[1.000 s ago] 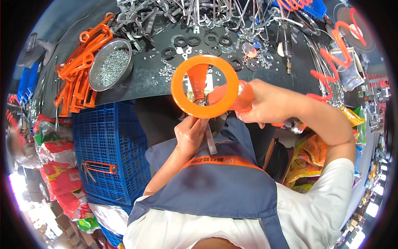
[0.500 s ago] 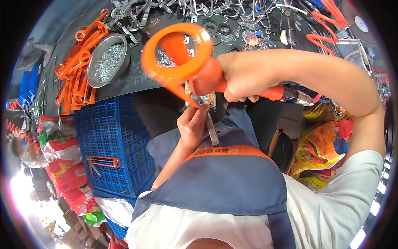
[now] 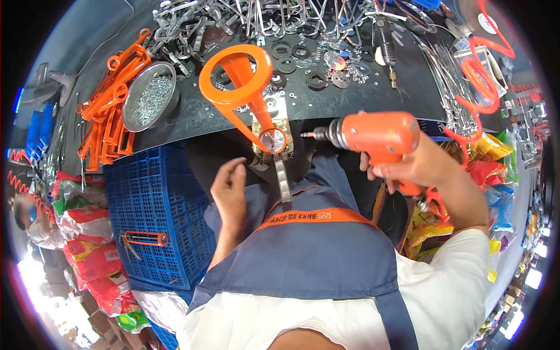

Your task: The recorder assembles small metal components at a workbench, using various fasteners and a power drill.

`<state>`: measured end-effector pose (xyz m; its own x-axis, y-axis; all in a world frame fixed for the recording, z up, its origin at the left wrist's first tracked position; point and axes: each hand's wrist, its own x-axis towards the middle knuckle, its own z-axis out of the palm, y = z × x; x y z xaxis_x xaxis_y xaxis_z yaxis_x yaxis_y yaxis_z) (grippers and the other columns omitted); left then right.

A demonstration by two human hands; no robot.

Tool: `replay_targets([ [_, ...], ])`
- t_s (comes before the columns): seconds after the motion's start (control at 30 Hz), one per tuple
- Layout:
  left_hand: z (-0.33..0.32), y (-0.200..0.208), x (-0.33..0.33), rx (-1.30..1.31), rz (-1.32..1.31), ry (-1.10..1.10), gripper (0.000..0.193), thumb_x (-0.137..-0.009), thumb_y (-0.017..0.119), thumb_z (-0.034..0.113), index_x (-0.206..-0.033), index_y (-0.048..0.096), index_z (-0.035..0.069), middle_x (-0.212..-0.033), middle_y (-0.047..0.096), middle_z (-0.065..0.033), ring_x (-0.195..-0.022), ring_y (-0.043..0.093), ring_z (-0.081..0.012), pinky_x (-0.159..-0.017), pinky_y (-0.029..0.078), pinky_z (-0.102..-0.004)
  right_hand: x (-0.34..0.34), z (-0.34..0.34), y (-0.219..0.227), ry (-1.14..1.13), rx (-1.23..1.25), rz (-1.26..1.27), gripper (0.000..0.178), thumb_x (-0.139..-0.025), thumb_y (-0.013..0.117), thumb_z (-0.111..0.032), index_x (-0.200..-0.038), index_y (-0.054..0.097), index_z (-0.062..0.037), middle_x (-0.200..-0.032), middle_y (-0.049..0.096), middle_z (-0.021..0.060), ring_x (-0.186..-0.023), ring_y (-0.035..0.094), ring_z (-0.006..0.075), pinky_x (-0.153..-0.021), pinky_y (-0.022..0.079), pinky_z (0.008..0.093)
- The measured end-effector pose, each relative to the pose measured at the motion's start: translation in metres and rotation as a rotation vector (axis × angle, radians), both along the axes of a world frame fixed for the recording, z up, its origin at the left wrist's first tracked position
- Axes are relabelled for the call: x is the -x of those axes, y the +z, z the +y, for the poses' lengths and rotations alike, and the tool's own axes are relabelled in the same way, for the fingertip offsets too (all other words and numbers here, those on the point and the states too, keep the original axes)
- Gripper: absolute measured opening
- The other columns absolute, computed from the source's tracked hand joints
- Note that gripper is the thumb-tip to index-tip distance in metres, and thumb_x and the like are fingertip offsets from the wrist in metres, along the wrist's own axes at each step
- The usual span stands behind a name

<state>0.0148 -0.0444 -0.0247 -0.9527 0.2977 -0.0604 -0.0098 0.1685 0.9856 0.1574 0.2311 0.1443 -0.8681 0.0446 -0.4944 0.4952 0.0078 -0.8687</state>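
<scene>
The right hand (image 3: 417,169) has its fingers wrapped tight around the grip of an orange drill (image 3: 373,135), whose bit points left toward the round metal end of an orange funnel-shaped part (image 3: 242,87). Half a second ago that hand held the part up; now the part stands at the near edge of the bench (image 3: 350,102) and the hand holds the drill instead. The left hand (image 3: 230,192), fingers loosely curled and empty, hovers just near of the part's metal end. A metal bowl of screws (image 3: 149,102) sits far left.
</scene>
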Motion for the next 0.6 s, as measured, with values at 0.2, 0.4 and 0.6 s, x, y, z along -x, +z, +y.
replay_targets([
  [0.2, 0.004, 0.013, 0.031, -0.298, -0.325, -0.212, 0.032, -0.085, 0.062, 0.007, -0.115, 0.056, -0.002, -0.073, 0.043, 0.0054, -0.061, 0.036, -0.0025, -0.054, 0.030, -0.0178, -0.010, 0.007, -0.065, 0.057, -0.656, 0.502, 0.037, -0.078, 0.064, -0.006, -0.114, 0.057, -0.0027, -0.100, 0.063, 0.0078, -0.089, 0.063, 0.0197, -0.085, 0.048, 0.0346],
  [0.4, 0.000, -0.016, 0.055, -0.011, 0.432, -0.357, 0.053, -0.079, 0.069, 0.011, -0.125, 0.046, -0.003, -0.092, 0.055, -0.0058, -0.091, 0.057, -0.0177, -0.084, 0.044, -0.0246, 0.049, 0.054, -0.128, 0.095, -1.409, 0.600, 0.014, -0.070, 0.060, -0.012, -0.081, 0.061, -0.0033, -0.084, 0.065, 0.0163, -0.081, 0.065, 0.0346, -0.061, 0.052, 0.0443],
  [0.6, 0.031, -0.008, 0.039, 0.247, 0.558, -0.495, 0.062, -0.075, 0.073, 0.029, -0.132, 0.052, 0.015, -0.141, 0.041, -0.0183, -0.127, 0.041, -0.0334, -0.108, 0.029, -0.0415, 0.091, 0.067, -0.174, -0.082, -1.736, 0.657, 0.019, -0.077, 0.054, -0.015, -0.088, 0.056, 0.0006, -0.084, 0.058, 0.0105, -0.082, 0.060, 0.0267, -0.051, 0.052, 0.0345],
])
